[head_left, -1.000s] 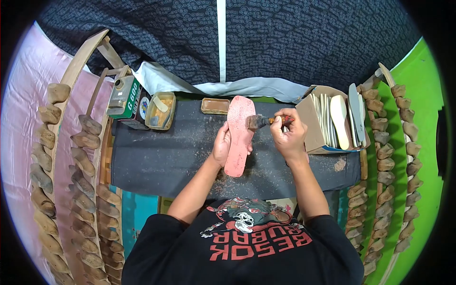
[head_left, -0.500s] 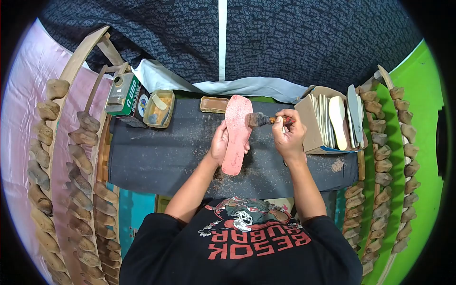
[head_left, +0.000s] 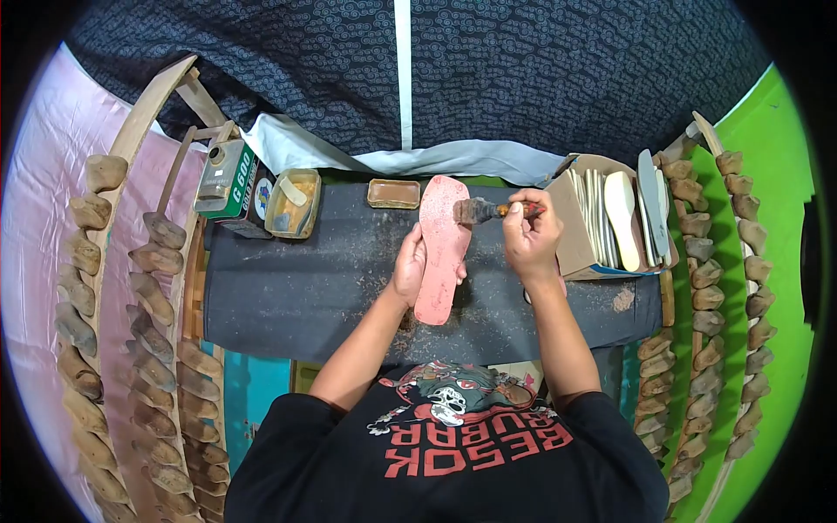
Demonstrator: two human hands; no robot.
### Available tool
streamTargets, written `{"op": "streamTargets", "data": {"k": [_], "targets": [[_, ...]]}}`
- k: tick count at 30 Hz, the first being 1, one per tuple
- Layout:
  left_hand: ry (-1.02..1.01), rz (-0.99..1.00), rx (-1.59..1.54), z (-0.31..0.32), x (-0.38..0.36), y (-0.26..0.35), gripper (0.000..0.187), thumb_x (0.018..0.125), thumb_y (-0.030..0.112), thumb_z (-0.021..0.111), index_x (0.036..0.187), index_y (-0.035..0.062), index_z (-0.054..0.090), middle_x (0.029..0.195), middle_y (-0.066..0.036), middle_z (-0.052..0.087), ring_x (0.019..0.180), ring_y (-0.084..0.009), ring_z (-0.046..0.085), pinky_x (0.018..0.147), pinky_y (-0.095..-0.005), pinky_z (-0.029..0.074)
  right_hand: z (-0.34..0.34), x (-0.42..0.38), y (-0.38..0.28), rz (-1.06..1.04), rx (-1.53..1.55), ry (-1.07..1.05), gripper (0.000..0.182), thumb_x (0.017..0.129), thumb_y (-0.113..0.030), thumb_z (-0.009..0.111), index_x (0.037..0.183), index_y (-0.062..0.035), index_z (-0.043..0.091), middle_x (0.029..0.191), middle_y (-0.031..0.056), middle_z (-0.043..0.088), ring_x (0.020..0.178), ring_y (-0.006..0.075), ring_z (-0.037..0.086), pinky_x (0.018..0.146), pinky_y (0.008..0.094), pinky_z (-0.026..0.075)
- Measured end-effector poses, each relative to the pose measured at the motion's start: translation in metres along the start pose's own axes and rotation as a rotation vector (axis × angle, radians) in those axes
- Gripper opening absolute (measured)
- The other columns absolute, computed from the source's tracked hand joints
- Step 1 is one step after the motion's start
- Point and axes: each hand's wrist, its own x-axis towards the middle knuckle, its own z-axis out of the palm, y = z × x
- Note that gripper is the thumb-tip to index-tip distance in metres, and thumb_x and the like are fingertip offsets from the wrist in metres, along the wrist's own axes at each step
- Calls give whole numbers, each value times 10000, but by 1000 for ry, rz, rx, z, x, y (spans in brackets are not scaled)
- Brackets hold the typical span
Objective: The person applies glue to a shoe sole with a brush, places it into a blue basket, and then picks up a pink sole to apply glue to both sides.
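Observation:
A pink shoe sole [head_left: 443, 253] is tilted upright over the table, its wider end away from me. My left hand [head_left: 411, 266] grips it from the left side and underneath, with fingertips showing at its right edge. In my right hand [head_left: 533, 237] is a brush [head_left: 490, 210], fingers closed round its dark, orange-marked handle. The brush's bristles lie against the upper right part of the sole's face. Just beyond the sole sits a small brown rectangular tray [head_left: 393, 193].
A green and white can [head_left: 228, 187] and a tub with a scraper [head_left: 293, 202] stand at the back left. A cardboard box of insoles [head_left: 586, 213] is at the right. Racks of wooden shoe lasts [head_left: 153, 296] flank the dark, crumb-strewn table [head_left: 305, 288].
The brush stays against the sole, having moved slightly to the right and up. The sole has shifted a little to the right with my left hand still holding it.

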Motion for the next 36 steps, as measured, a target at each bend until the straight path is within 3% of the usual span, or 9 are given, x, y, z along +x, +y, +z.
{"op": "streamTargets", "data": {"k": [4,6,12,16,18,22,27,33,36], "targets": [[23,20,-27,0,-3,4,656,1037,561,220,1313,63,545,999,-129,673,725,-269,675,655,-380,575,-7,-13,-5,56,53,-37,54,890,-1,603,941,-11,587,715,31,604,596,62,564,558,235,451],[48,30,-12,-4,-3,9,654,1037,561,221,1310,63,546,1001,-131,673,725,-269,676,650,-381,576,-12,-18,-12,19,57,-153,48,890,4,603,933,-11,587,714,27,599,597,59,561,554,231,445],[15,7,-68,-10,-3,5,657,1030,567,231,1301,62,552,1003,-130,677,743,-273,673,659,-386,573,4,2,17,69,72,-56,35,917,-27,603,943,-6,590,740,32,616,636,54,570,567,229,457],[102,41,-40,-29,-13,-7,657,1021,572,243,1287,69,570,992,-120,671,750,-276,659,666,-401,552,32,17,57,215,131,49,73,964,-66,612,1009,-10,604,781,37,636,665,71,587,609,222,482],[152,78,-42,-42,-21,-9,652,1016,575,253,1287,78,576,998,-117,667,758,-281,648,675,-409,537,53,15,74,391,366,43,125,992,-122,624,1050,-13,600,807,45,649,687,76,606,610,234,509],[284,121,-43,-52,-40,2,643,1016,567,249,1275,83,584,985,-115,671,759,-281,651,675,-413,544,94,-6,105,546,310,-184,205,1002,-190,635,1089,-10,593,845,67,680,698,100,650,608,242,526],[332,240,-38,-52,-56,18,641,1020,568,247,1269,88,590,1007,-111,681,785,-287,667,691,-409,558,137,-31,128,607,264,-256,221,986,-191,651,1086,-3,596,832,107,719,691,131,693,586,270,539],[311,245,-55,-53,-70,17,644,1036,565,234,1288,80,574,1044,-115,681,821,-283,678,705,-415,568,162,-40,148,586,126,-332,230,983,-185,649,1089,10,591,844,116,721,693,149,700,601,289,550],[331,216,-27,-54,-73,14,665,1043,582,226,1310,72,558,1059,-117,679,844,-281,683,722,-416,580,159,-37,143,643,241,-292,233,983,-187,649,1090,12,594,853,111,720,696,143,696,604,286,551]]}}
